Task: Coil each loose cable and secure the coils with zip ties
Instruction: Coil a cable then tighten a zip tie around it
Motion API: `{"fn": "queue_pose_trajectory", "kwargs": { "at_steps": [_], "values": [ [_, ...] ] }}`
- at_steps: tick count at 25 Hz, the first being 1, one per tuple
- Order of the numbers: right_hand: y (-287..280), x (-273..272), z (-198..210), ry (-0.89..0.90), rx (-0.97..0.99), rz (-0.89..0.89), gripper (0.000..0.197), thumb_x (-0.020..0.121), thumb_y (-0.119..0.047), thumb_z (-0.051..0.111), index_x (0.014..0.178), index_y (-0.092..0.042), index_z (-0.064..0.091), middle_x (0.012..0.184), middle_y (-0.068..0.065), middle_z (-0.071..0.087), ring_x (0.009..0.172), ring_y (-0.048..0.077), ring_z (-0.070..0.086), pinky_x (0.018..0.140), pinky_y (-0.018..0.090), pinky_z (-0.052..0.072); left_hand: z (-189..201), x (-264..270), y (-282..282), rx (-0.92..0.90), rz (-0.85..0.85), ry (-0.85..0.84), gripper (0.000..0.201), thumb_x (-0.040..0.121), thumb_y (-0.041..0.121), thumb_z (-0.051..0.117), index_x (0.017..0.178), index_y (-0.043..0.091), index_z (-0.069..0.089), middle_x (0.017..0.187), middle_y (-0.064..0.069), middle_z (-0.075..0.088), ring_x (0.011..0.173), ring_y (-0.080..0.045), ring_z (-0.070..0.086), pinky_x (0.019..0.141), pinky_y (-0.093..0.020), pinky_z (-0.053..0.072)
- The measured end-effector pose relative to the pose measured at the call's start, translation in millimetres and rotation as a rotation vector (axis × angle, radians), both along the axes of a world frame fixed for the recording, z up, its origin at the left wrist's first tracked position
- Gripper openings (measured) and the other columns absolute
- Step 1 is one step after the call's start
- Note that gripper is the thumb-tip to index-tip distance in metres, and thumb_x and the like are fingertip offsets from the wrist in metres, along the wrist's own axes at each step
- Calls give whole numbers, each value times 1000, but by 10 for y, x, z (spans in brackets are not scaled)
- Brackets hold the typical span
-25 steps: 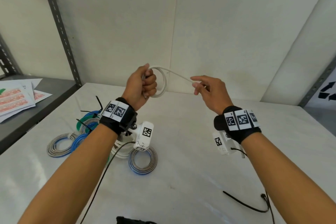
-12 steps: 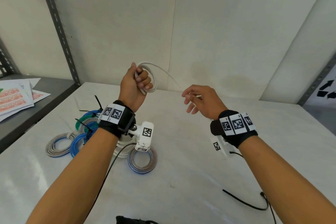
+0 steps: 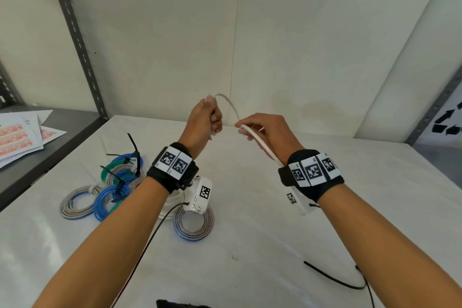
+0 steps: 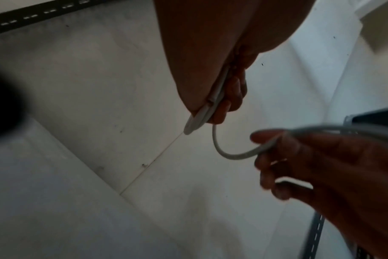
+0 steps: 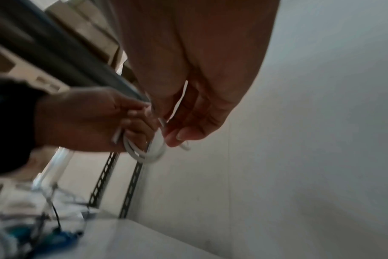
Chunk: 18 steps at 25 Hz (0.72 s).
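White cable (image 3: 231, 107) gripped by left hand (image 3: 205, 122), pinched by right hand (image 3: 267, 132), tied coils (image 3: 110, 187) lying beneath on table (image 3: 325, 207).

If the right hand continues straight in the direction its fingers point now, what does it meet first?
Probably the left hand: the right hand points left toward it, joined by the white cable. Depth is unclear, so it might pass in front.

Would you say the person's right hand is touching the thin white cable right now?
Touching. In the head view the right hand pinches the thin white cable at its fingertips, and the left wrist view shows the cable passing between those fingers.
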State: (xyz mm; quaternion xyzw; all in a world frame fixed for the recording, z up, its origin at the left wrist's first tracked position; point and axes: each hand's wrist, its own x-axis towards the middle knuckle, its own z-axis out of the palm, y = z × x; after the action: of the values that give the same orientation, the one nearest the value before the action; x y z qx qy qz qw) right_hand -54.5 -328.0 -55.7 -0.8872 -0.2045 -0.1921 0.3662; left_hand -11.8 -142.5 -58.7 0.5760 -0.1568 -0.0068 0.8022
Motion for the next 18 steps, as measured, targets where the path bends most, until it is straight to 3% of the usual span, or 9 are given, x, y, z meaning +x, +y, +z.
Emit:
{"fn": "queue_pose_trajectory", "kwargs": {
  "at_steps": [3,6,9,11,14,16,18],
  "values": [
    [152,-69,44,119,70,36,10,95,-13,68,99,-8,76,79,5,73,63,13,69,60,11,47,-46,-36,-62,8,-22,-18,34,111,27,27,88,12,47,72,-1,59,64,-17,54,63,-29,43],
    [259,-103,54,135,-5,84,9,94,-13,68,97,-8,74,85,6,74,64,17,70,63,16,51,-61,-62,-111,19,-78,-28,36,111,30,28,105,3,51,86,-10,70,65,-23,64,61,-36,48],
    [280,-170,123,84,84,126,10,97,-16,65,91,-12,71,75,6,73,52,17,65,57,24,50,-79,-125,-117,354,-18,-172,37,110,35,30,92,10,49,65,-1,57,56,-15,51,57,-29,39],
    [259,-199,192,108,260,108,14,99,-16,62,91,-6,69,65,11,70,41,23,56,48,28,45,-88,-162,-110,474,1,-182,35,110,34,31,88,11,46,59,6,50,52,-10,46,54,-25,37],
    [198,-185,308,200,464,103,22,98,-18,64,94,4,67,64,16,68,40,25,53,41,26,39,-98,-198,-99,467,-116,-149,35,109,28,31,82,10,44,55,4,35,48,-15,29,48,-27,29],
    [143,-185,340,250,515,143,19,95,-15,68,90,3,66,65,15,68,44,23,57,41,25,41,-75,-215,-93,448,-220,-94,35,106,23,30,77,10,43,56,2,25,48,-15,19,48,-26,22],
    [98,-190,343,295,554,186,13,94,-12,68,88,-1,66,67,14,68,49,23,61,46,25,45,-35,-250,-65,408,-337,4,42,106,31,29,68,14,39,53,3,20,46,-14,12,46,-25,16]
  ]
}}
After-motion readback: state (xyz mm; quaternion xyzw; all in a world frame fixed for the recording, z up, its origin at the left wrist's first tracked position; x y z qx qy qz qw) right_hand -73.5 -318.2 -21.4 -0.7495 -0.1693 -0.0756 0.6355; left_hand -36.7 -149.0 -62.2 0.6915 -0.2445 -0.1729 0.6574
